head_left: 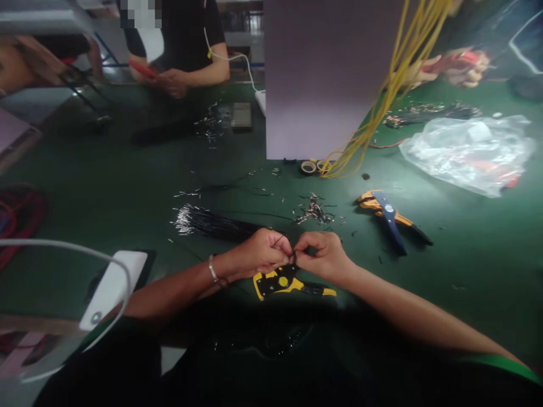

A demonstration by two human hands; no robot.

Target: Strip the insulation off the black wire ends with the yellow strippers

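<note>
My left hand (268, 252) and my right hand (326, 259) meet fingertip to fingertip, both closed in a pinch. Between them runs a thin dark wire (293, 257), mostly hidden by the fingers. Just below, a yellow-and-black wire stripper (282, 282) lies on the green table. Beyond my left hand is a bundle of black wires (220, 224) with bright stripped ends pointing left. Past my right hand sits a small heap of cut wire scraps (314, 210). An orange-and-blue wire stripper (388, 212) rests farther right.
A tall pale panel (322, 79) stands ahead, with yellow wires (369, 135) hanging beside it and tape rolls (309, 167) at its foot. A clear plastic bag (470, 150) lies right; a white power strip (113, 289) is at left. Co-workers' hands (173, 82) are busy across the table.
</note>
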